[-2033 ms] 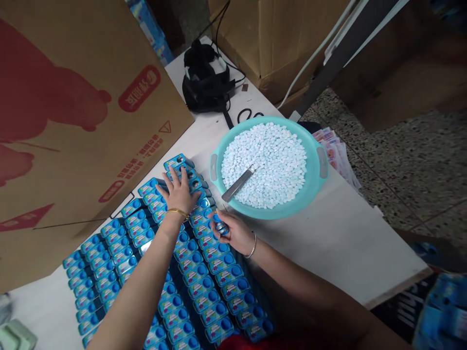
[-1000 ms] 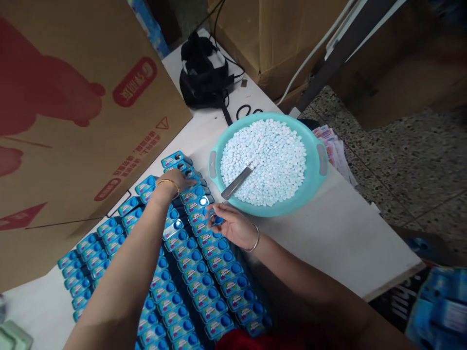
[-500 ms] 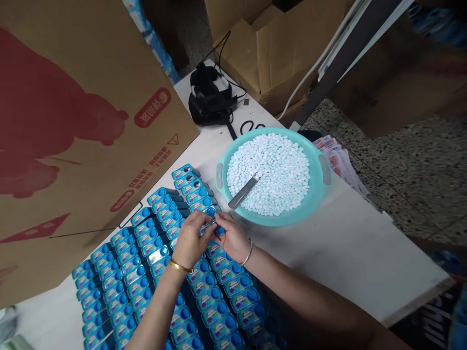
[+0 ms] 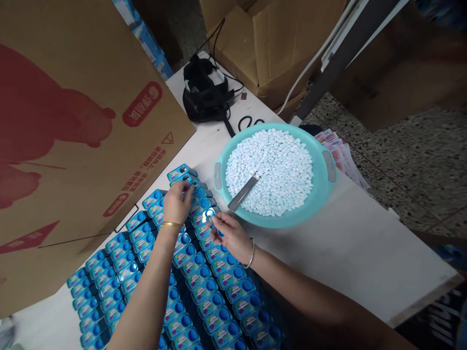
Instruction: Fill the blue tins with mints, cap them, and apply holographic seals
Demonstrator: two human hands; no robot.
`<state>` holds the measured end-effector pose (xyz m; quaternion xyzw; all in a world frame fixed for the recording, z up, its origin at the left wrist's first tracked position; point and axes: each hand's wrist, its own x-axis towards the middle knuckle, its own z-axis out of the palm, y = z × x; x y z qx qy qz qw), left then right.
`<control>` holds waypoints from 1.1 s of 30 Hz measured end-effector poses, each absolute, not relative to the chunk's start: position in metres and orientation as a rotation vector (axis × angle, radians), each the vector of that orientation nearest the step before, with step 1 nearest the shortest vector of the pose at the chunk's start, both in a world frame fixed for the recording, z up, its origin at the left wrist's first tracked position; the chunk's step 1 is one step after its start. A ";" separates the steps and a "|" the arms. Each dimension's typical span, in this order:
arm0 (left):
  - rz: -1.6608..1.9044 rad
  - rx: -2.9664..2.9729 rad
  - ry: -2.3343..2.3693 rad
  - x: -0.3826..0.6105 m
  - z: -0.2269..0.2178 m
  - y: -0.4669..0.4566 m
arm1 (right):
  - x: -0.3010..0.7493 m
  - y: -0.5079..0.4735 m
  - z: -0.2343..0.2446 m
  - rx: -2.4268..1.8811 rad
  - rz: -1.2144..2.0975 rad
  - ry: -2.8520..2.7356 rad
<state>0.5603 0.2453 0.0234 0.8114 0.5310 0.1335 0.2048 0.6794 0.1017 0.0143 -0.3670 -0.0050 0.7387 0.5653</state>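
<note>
Rows of small blue boxes [image 4: 207,304] with printed tops and round blue caps stand close together below my hands. My left hand [image 4: 177,203] is over the far end of the rows, its fingertips closed at a box top with a dark round opening. What those fingers hold, if anything, is hidden. Nearer the basin, my right hand [image 4: 230,236] is pinched above the boxes, with something small and pale at its fingertips, too small to name. Beside it, a turquoise basin [image 4: 317,197] holds many small white tablets [image 4: 272,167]. A flat metal scoop [image 4: 243,193] rests in them.
A large printed cardboard box [image 4: 87,180] stands along the left of the white table [image 4: 350,243]. Behind the basin lie a black headset [image 4: 206,92] with cables and black scissors handles [image 4: 245,122]. A brown carton [image 4: 277,48] stands beyond the table, near a dark post [image 4: 328,73].
My hands have parted. The left has moved away and up-left to the far boxes, while the right stays near its place, still pinched. The view has shifted slightly.
</note>
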 end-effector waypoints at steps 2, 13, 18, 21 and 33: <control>0.231 2.415 1.394 0.560 0.017 0.250 | 0.679 0.098 0.013 -0.902 1.749 -0.055; -0.237 2.215 1.954 0.575 0.022 0.274 | 0.685 0.091 0.017 -0.954 1.858 -0.234; -0.645 2.009 2.046 0.580 0.013 0.304 | 0.686 0.092 0.016 -0.987 1.855 -0.356; -0.706 1.984 2.036 0.584 0.015 0.308 | 0.685 0.093 0.016 -1.085 1.777 -0.445; -0.014 1.486 1.231 0.564 0.063 0.202 | 0.676 0.108 0.017 -1.321 1.248 -0.737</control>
